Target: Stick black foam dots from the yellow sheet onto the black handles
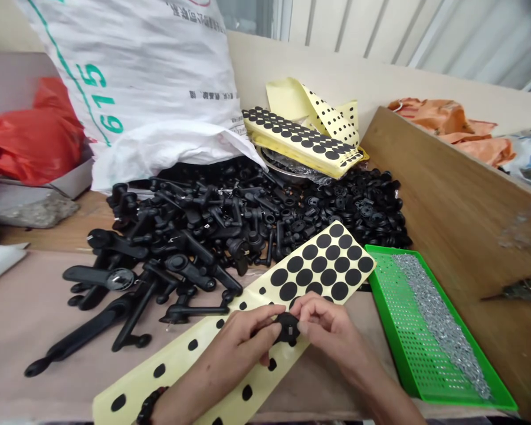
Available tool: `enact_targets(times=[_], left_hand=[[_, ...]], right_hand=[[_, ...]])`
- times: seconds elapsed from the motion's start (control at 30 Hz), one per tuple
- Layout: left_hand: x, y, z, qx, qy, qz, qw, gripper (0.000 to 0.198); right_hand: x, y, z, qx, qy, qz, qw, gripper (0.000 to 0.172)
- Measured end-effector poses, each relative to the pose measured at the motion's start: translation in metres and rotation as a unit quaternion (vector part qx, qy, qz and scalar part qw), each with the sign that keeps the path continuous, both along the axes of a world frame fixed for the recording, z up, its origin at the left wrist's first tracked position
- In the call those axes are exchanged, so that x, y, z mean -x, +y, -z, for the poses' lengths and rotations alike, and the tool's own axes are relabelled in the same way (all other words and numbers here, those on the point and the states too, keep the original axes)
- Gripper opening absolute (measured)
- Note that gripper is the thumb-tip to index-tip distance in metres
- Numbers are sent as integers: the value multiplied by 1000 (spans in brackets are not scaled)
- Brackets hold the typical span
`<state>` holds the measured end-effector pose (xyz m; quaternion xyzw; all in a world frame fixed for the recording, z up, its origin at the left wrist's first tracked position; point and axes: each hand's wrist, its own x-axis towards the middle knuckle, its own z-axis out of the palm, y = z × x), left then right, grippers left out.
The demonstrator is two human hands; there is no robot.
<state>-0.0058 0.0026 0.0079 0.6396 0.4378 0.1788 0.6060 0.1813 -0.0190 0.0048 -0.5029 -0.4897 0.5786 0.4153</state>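
Observation:
Between my two hands is a small round black plastic part with a slot at its middle. My left hand pinches its left edge with thumb and fingers. On the opposite edge, the thumb and fingertips of my right hand are closed. Under both hands lies a long pale-yellow sheet of round black stickers. Full discs fill its upper right end, and only small dots show on its lower left. Beyond the hands spreads a heap of black crank handles, with a pile of round black caps to its right.
A green perforated tray holding small metal pieces stands at the right, beside a wooden board. Behind the heap are a large white sack and a stack of sticker sheets on a bowl. A red bag sits at far left.

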Motion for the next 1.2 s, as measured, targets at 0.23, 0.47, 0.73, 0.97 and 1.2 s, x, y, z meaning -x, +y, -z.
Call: enact_targets(times=[0.23, 0.47, 0.73, 0.97, 1.2], left_hand=[[-2, -3, 9, -61, 38, -43, 997, 31], [0, -5, 6, -86, 46, -71, 993, 25], [8, -9, 9, -21, -15, -123, 992, 30], [8, -21, 9, -51, -17, -93, 994, 28], [48, -57, 16, -44, 21, -103, 994, 25]], right_hand=[[3, 0, 8, -56, -50, 11, 997, 15], [0, -5, 11, 31, 45, 9, 998, 16], [-1, -7, 19, 129, 219, 74, 964, 29], [22, -18, 9, -93, -91, -21, 991, 26], [48, -46, 21, -296, -328, -174, 880, 41]])
